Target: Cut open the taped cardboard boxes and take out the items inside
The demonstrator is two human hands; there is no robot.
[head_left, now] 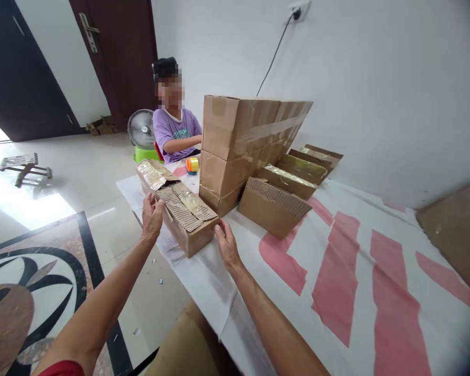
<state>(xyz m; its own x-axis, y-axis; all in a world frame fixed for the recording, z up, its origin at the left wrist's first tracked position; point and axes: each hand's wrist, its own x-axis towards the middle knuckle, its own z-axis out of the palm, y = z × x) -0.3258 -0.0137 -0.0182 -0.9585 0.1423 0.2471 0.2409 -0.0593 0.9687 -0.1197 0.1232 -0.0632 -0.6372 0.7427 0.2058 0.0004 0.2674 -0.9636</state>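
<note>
An open cardboard box (188,230) packed with flat cardboard pieces and clear-wrapped packets lies on a white and red sheet (337,282) on the floor. My left hand (152,215) rests against the box's left side, fingers curled on its edge. Against the near right corner of the box presses my right hand (226,243), fingers together and flat. Neither hand lifts the box.
A stack of taped cardboard boxes (238,141) stands behind, with several open boxes (274,206) to its right. A person in a purple shirt (174,130) sits beyond, beside a small fan (141,128) and a tape roll (192,165). A folded stool (23,166) lies far left.
</note>
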